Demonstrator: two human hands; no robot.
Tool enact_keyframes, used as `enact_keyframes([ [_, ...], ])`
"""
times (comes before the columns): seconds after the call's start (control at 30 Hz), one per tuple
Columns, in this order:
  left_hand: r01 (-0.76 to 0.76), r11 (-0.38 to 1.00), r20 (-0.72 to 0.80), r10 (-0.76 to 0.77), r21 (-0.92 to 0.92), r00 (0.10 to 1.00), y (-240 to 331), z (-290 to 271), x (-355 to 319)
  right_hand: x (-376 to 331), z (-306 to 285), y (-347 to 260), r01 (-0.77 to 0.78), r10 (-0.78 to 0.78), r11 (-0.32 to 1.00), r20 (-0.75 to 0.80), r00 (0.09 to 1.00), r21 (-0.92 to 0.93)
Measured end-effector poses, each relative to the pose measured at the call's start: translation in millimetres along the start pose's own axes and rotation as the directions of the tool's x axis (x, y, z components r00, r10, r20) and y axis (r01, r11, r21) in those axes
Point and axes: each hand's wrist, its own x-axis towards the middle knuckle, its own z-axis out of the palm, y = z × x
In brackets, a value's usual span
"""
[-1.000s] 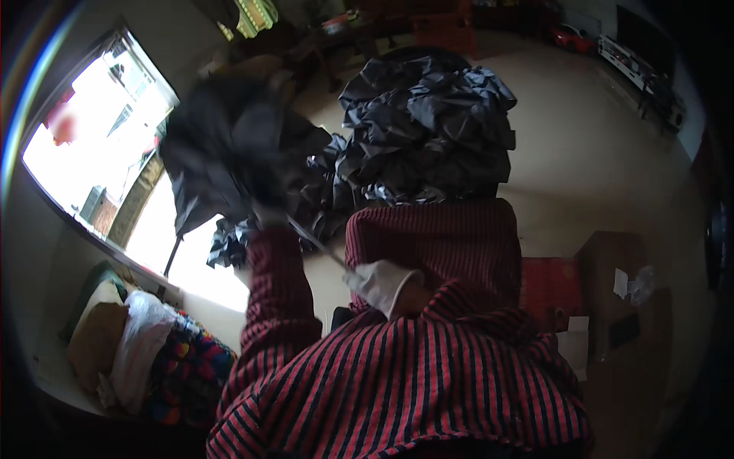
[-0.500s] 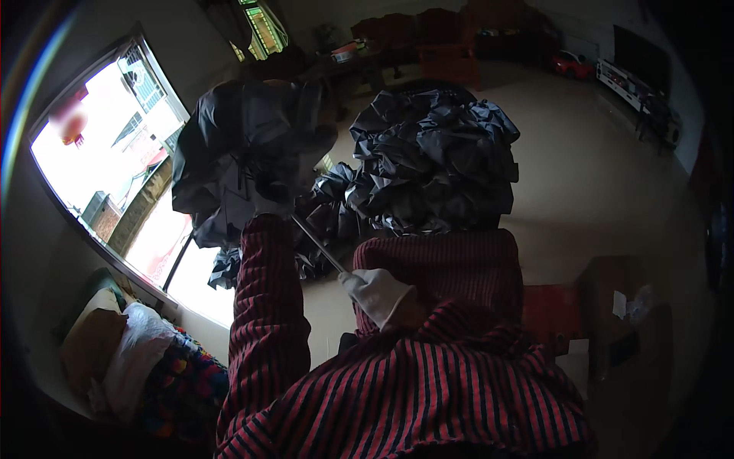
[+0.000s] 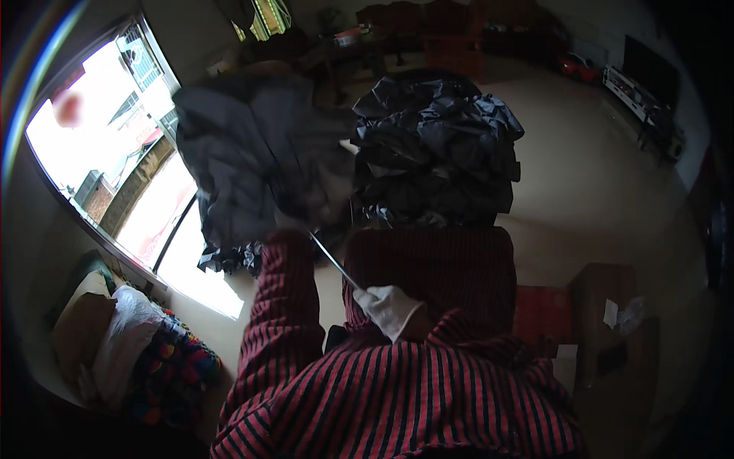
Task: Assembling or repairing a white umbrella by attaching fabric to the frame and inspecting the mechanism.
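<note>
My right hand (image 3: 388,309), in a white glove, is closed round the lower end of a thin metal shaft in front of my body. That shaft (image 3: 332,261) slants up and left to a dark umbrella (image 3: 237,153), whose loose canopy is blurred by motion. My left arm reaches out to the canopy's lower part. There my left hand (image 3: 289,221) is mostly hidden by sleeve and cloth, and its fingers do not show. A tall pile of crumpled dark canopies (image 3: 436,157) stands just right of the umbrella, beyond my knees.
More dark folded cloth (image 3: 233,258) lies low behind the umbrella. A cardboard box (image 3: 615,352) and a red box (image 3: 543,315) are at my right. Bedding (image 3: 164,359) lies at the left, below a bright doorway (image 3: 99,145). Far back are wooden seats (image 3: 451,50) and a red toy car (image 3: 579,67).
The umbrella's canopy has swung right and now hangs smoother and wider. My left arm has shifted right with it. My right hand has moved slightly right and down, still on the shaft.
</note>
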Motion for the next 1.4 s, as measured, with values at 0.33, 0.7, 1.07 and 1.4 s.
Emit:
enact_keyframes([
  [0.33, -0.089, 0.995, 0.127, 0.083, 0.047, 0.988, 111.0, 88.6, 48.4, 11.5, -24.3, -46.8, -0.088, -0.038, 0.763, 0.18, 0.983, 0.64],
  [0.7, -0.204, 0.878, 0.202, 0.126, 0.434, 0.971, 147.1, 132.1, 35.3, -23.6, -41.2, -54.4, -0.142, -0.14, 0.686, 0.322, 0.936, 0.713],
  [1.07, -0.185, 0.953, -0.022, 0.196, 0.239, 0.98, 147.4, 190.0, 40.2, -15.2, -64.4, -32.9, -0.112, -0.321, 0.561, 0.341, 0.884, 0.82],
  [1.4, -0.153, 0.95, -0.096, 0.185, 0.271, 0.978, 160.8, 216.8, 24.7, -7.2, -68.1, -38.8, 0.146, -0.342, 0.717, 0.161, 0.926, 0.681],
])
